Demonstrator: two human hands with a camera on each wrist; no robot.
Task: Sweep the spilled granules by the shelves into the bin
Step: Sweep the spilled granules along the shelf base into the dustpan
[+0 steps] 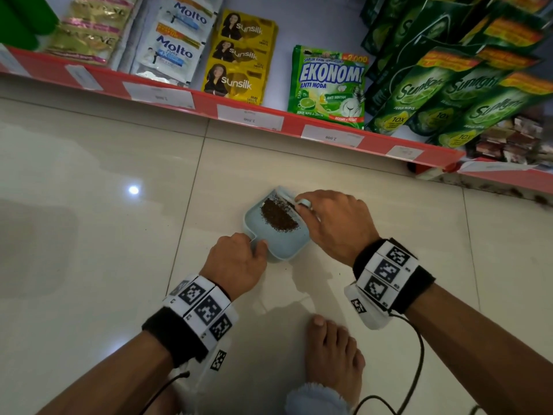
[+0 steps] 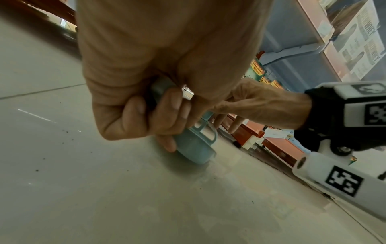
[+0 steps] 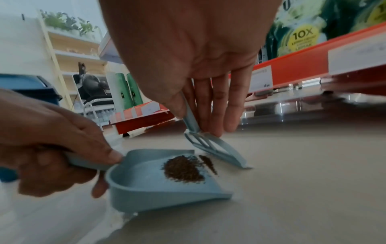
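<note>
A pale blue dustpan point(image 1: 284, 245) lies flat on the tiled floor in front of the shelves. A heap of dark brown granules point(image 1: 278, 217) sits inside it near its open lip. My left hand point(image 1: 242, 254) grips the dustpan's handle, fingers curled round it point(image 2: 160, 113). My right hand point(image 1: 326, 217) holds a small pale blue brush point(image 3: 217, 151) by its handle, its head on the floor just past the dustpan's point(image 3: 146, 189) lip. A thin line of granules point(image 3: 208, 163) lies at the lip, beside the main heap point(image 3: 183, 169).
A low shelf with a red edge point(image 1: 269, 115) and price labels runs along the far side, stocked with sachets and green pouches. A dark blue container point(image 3: 31, 89) stands far left. Stray specks point(image 2: 66, 131) dot the tiles. My bare foot point(image 1: 332, 354) is near.
</note>
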